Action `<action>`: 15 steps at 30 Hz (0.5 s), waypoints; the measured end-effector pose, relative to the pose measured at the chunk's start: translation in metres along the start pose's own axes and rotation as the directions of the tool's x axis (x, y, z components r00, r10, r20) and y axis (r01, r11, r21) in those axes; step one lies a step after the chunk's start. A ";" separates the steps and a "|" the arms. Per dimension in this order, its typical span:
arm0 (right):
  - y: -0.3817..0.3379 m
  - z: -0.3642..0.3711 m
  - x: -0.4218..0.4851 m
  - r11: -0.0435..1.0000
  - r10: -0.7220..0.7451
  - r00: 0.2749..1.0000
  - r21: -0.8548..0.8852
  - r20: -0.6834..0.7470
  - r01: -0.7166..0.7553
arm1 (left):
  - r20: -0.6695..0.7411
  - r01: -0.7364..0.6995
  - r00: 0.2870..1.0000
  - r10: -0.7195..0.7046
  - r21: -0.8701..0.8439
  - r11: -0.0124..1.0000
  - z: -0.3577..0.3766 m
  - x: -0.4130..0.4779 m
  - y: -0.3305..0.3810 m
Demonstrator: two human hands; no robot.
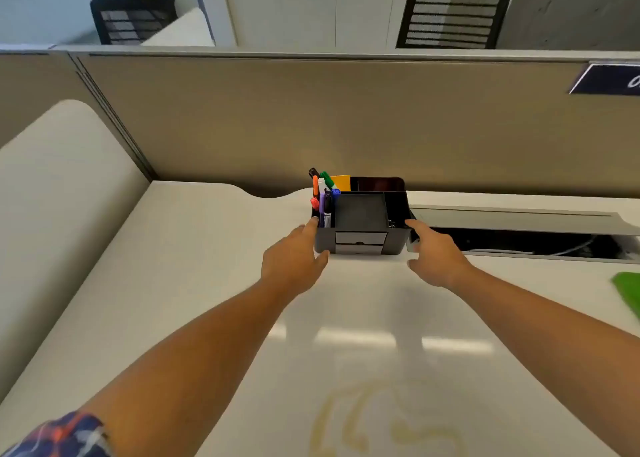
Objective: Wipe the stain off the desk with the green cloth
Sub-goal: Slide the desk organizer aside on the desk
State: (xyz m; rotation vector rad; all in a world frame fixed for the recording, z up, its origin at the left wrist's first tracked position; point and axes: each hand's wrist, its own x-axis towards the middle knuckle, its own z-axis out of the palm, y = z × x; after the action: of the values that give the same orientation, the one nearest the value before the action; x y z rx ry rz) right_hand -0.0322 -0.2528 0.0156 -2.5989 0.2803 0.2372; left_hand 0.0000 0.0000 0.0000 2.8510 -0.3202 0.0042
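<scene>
Black plastic makes up the desk organizer [362, 219] that stands near the far edge of the white desk [194, 283], just in front of the beige partition wall [277, 117]. Its left compartment holds several marker pens [323, 197] in orange, green, purple and blue, with a yellow notepad [341, 182] behind them; two small grey drawers sit in its front face.

The left hand [294, 261] is spread, its fingertips touching the organizer's left wall and its thumb at the lower front corner. The right hand [436, 254] is likewise spread, with a fingertip at the organizer's right wall. Neither hand grips anything firmly; both bracket the organizer from either side. A plaid sleeve [59, 436] shows at the lower left.

The green cloth [628, 292] lies at the right edge of the desk, well apart from both hands, only partly in view. The yellowish stain [381, 422] is smeared in loops on the near edge of the desk, between the two forearms. To the right of the organizer, an open cable tray [519, 238] is set into the desk along its far edge.
</scene>
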 end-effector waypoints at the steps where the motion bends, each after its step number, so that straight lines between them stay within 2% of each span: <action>1: 0.003 0.001 0.008 1.000 -0.011 1.000 0.013 0.014 0.010 | 0.024 0.016 1.000 -0.016 -0.020 1.000 0.003 0.009 0.001; 4: 0.007 0.003 0.027 1.000 -0.017 1.000 0.026 0.020 0.016 | 0.095 0.088 0.992 -0.084 -0.043 0.995 0.015 0.029 0.001; 7: 0.008 0.005 0.040 0.999 -0.026 0.999 0.045 -0.032 0.027 | 0.082 0.111 0.991 -0.104 -0.084 0.990 0.021 0.041 0.001; 15: 0.003 0.009 0.043 0.993 -0.088 0.990 -0.085 -0.111 0.079 | 0.034 -0.003 0.999 0.001 0.056 0.998 0.014 0.036 -0.016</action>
State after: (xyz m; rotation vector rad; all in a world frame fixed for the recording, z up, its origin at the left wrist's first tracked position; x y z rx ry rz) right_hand 0.0079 -0.2573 -0.0029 -2.7016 0.2052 0.0706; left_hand 0.0384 0.0030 -0.0165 2.9088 -0.3356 -0.0358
